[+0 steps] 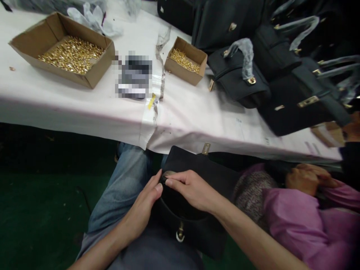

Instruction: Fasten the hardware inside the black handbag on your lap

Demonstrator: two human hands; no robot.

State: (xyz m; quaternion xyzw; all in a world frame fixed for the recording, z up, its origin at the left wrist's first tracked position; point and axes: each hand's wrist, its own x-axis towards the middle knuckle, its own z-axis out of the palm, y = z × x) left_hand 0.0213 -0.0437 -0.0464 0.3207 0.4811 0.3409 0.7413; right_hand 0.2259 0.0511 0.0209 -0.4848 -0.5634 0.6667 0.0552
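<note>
White-covered table [84,108] over dark green floor [36,217]

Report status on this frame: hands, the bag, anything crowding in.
Left hand and right hand both pinching the black handbag rim on the lap. A co-worker's purple sleeve close at right.

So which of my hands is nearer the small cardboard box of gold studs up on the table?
Right. The right hand lies almost directly below the small cardboard box; the left hand sits further left and lower.
</note>
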